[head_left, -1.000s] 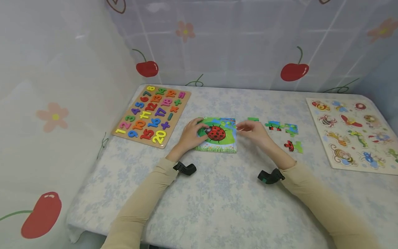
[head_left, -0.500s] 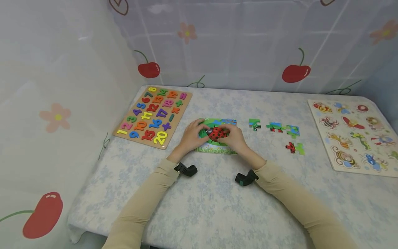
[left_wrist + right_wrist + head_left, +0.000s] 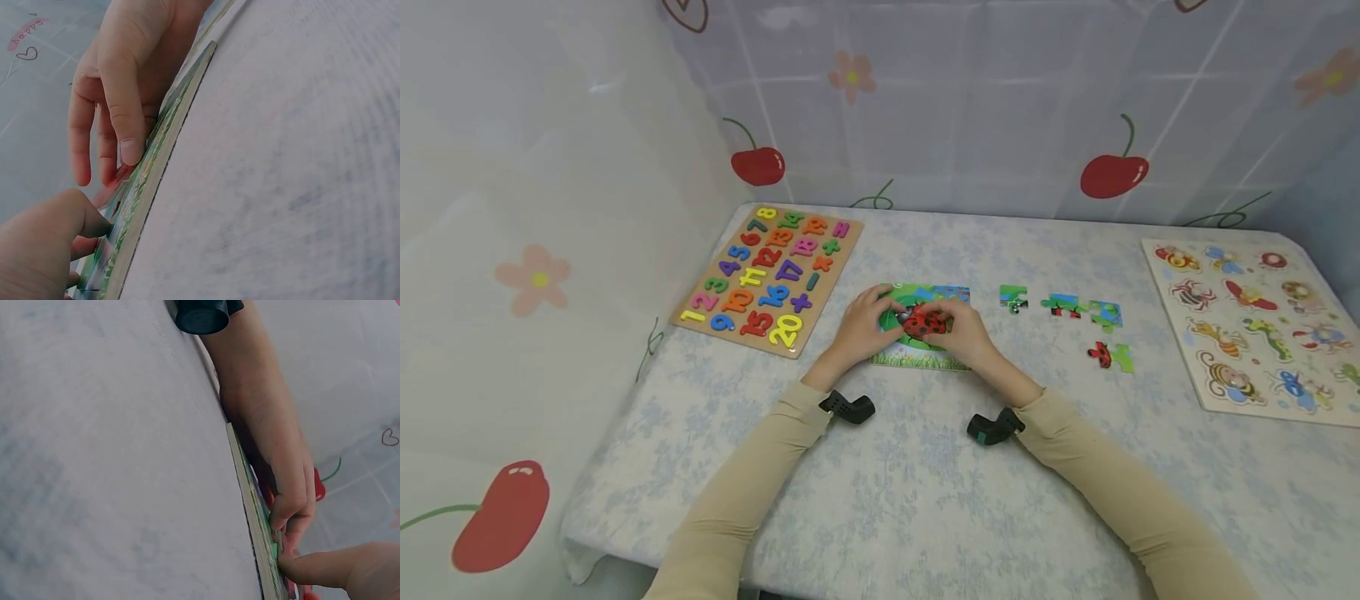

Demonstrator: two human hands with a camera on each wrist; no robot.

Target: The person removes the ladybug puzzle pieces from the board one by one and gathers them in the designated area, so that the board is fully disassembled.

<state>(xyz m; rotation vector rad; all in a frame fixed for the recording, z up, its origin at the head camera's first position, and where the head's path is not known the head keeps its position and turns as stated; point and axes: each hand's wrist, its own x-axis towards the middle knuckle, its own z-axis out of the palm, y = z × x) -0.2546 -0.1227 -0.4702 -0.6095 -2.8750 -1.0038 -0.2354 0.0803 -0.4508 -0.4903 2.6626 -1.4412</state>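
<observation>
While the left hand (image 3: pixel 860 327) bends, half-open, against one ladybug puzzle (image 3: pixel 919 343) mid-way across the table (image 3: pixel 910 492), the right hand (image 3: pixel 967 333) arches over it, grip hidden; four loose pieces (image 3: pixel 1063 302) lie toward three o'clock.

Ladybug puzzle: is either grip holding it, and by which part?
Cannot be told: the left grip is at the left of the ladybug puzzle, the right grip over its right; whether anything is pinched is hidden.

Left of centre in my head view I see a number board (image 3: pixel 770 277) with bright digits (image 3: pixel 786 332); at the right edge, a pale insect board (image 3: pixel 1243 315). Both lie on the blue-patterned cloth (image 3: pixel 917 475) over my bench (image 3: pixel 1000 542). Printed sheeting (image 3: pixel 955 100) with red cherries (image 3: pixel 1114 176) and orange flowers (image 3: pixel 852 77) spans the top.
</observation>
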